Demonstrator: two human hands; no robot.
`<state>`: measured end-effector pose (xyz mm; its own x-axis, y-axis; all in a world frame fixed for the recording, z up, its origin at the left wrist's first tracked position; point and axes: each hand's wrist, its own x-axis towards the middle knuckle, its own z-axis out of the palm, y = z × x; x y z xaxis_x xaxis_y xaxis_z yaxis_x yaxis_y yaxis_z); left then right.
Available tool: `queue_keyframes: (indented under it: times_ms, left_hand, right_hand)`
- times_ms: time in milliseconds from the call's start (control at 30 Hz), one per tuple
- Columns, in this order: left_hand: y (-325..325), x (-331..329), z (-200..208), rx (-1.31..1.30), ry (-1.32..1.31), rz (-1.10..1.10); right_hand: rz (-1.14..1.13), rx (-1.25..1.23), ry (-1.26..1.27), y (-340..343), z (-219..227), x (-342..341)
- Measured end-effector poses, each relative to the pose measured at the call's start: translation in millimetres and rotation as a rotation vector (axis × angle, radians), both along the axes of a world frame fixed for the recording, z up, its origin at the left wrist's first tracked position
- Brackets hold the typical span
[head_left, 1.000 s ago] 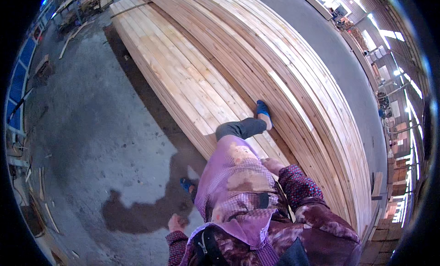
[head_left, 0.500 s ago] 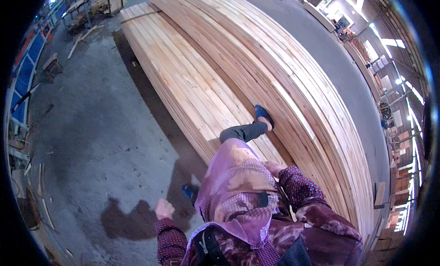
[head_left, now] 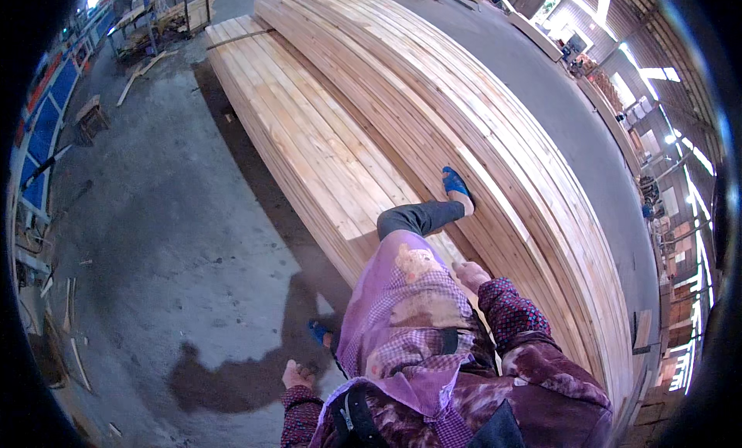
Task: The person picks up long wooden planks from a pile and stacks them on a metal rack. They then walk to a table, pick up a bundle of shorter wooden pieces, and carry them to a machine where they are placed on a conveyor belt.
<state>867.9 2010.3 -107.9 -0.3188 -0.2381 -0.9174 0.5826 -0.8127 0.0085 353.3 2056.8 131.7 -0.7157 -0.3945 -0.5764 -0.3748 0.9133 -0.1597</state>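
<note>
My left hand [head_left: 297,375] hangs over the concrete floor at my left side, fingers curled, with nothing visible in it. To the right of my purple checked apron [head_left: 417,293], my right hand [head_left: 470,276] is held above the planks with its fingers curled in; no object shows in it. A lower stack of pale planks [head_left: 309,139] lies in front of me, beside a higher stack [head_left: 464,123] on its right. One foot in a blue slipper [head_left: 456,181] rests on the wood; the other slipper [head_left: 317,330] is down by the floor.
A metal strap [head_left: 241,37] crosses the far end of the lower stack. On the left stand a small wooden stool [head_left: 91,120] and a blue-panelled frame [head_left: 39,139]. Wood scraps [head_left: 143,77] lie on the floor. Timber and clutter [head_left: 603,93] line the far right wall.
My right hand has moved forward and right, out from the apron. The raised foot has shifted up and right along the wood. My left hand is a little lower and nearer my body.
</note>
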Motion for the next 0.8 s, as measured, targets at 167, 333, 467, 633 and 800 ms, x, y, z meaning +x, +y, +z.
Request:
queue_keyframes:
  times_ms: [167, 333, 467, 633, 800]
  left_hand:
    - [-15, -6, -9, -1.037, -0.395, -0.441]
    - [-27, -12, 18, -0.313, -0.273, -0.147]
    - [-17, -20, 28, -0.421, -0.214, -0.267]
    - [-8, -25, 18, -0.373, -0.24, -0.274]
    - [5, -21, 20, -0.099, -0.39, -0.209]
  right_hand:
    - [0.008, 0.04, 0.049, 6, 2, 0]
    - [0.157, 0.134, -0.102, -5, 11, -4]
    - [0.16, 0.135, -0.028, -13, 14, 2]
    - [0.127, 0.153, -0.067, -18, 12, 12]
    - [0.037, 0.16, -0.133, -18, 13, 8]
